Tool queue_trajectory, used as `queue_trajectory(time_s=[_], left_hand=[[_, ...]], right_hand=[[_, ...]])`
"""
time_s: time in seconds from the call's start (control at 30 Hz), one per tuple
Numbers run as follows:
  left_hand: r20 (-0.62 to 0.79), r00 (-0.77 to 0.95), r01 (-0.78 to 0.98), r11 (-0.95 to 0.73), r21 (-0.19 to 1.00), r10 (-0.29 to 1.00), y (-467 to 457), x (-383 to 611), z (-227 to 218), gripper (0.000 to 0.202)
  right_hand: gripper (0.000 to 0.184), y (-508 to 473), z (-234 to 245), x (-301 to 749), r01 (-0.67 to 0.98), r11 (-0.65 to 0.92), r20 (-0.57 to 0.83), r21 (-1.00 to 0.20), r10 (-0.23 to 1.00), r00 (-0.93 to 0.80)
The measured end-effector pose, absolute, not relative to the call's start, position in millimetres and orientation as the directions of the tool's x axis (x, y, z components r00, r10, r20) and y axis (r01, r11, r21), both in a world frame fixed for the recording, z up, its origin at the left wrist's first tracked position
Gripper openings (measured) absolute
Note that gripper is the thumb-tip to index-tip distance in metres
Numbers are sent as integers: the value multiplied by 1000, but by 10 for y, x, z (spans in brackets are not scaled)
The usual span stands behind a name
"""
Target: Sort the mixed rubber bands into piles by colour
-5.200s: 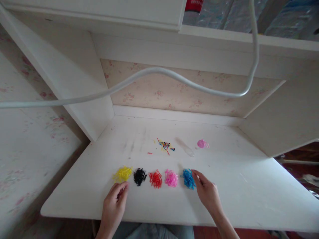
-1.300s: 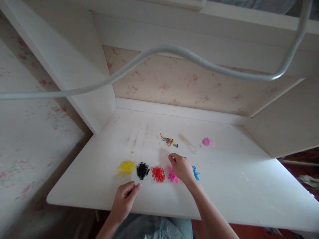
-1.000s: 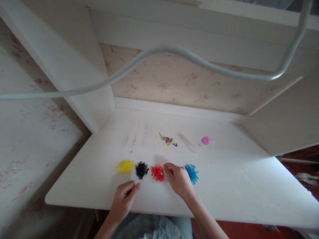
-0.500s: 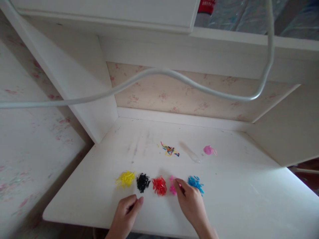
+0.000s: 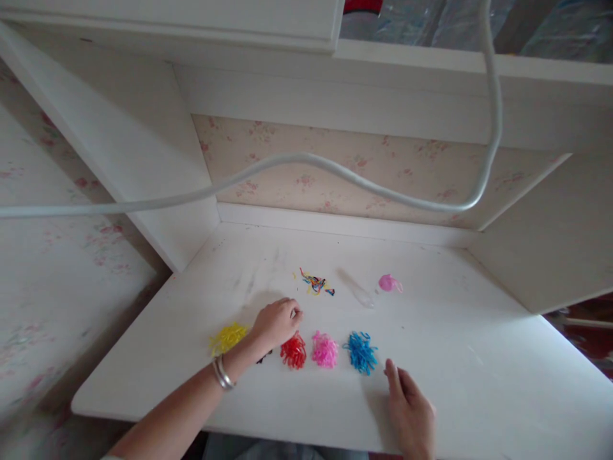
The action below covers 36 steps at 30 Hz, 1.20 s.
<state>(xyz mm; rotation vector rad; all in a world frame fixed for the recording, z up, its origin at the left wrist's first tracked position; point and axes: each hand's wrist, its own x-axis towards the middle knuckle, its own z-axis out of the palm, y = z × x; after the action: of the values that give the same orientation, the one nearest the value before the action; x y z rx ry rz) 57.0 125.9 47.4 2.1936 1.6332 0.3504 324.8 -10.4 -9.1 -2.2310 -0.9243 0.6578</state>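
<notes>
My left hand (image 5: 278, 322) reaches over the row of small rubber bands, its fingers curled together just behind the red rubber bands (image 5: 293, 351). Its wrist, with silver bangles (image 5: 223, 373), mostly hides the black rubber bands (image 5: 264, 358). To the left lie the yellow rubber bands (image 5: 228, 337); pink rubber bands (image 5: 325, 349) and blue rubber bands (image 5: 361, 352) lie to the right. My right hand (image 5: 410, 404) is closed near the front edge, right of the blue pile, thumb against fingers. Whatever either hand holds is too small or hidden to make out.
Farther back on the white desk (image 5: 479, 358) are a tangle of mixed-colour bands (image 5: 316, 283), a clear slender object (image 5: 361, 295) and a pink item (image 5: 389, 282). A white cable (image 5: 306, 158) crosses the view in front of the shelf.
My left hand has moved forward and right, over the black pile. My right hand has left the pink pile and moved right, past the blue one. The view has shifted slightly.
</notes>
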Motion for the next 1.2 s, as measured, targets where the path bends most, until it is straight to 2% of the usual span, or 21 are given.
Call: queue_trajectory(time_s=[0.37, 0.7, 0.8, 0.87, 0.97, 1.03, 1.2], left_hand=[[28, 201, 910, -197, 365, 979, 1718, 1015, 187, 27], [196, 120, 842, -204, 500, 973, 1335, 358, 370, 25], [287, -14, 806, -159, 571, 958, 980, -129, 335, 29], [312, -109, 817, -93, 568, 944, 738, -440, 256, 29], [331, -205, 848, -1, 530, 921, 449, -758, 106, 30], [334, -235, 860, 35, 509, 913, 332, -842, 16, 30], [346, -196, 873, 3, 487, 918, 250, -806, -127, 28]], right_hand=[[50, -88, -98, 3299, 486, -507, -190, -711, 805, 562], [56, -44, -118, 3316, 444, -466, -187, -765, 821, 539], [60, 62, 15, 3212, 513, -392, -163, -764, 886, 435], [58, 201, 172, 3073, 599, -288, -109, -747, 942, 317], [51, 513, 410, 2801, 733, -142, -58, -665, 989, 139], [44, 757, 501, 2619, 828, -66, -76, -557, 997, 28], [42, 1263, 445, 2306, 965, -112, -206, -236, 977, 63]])
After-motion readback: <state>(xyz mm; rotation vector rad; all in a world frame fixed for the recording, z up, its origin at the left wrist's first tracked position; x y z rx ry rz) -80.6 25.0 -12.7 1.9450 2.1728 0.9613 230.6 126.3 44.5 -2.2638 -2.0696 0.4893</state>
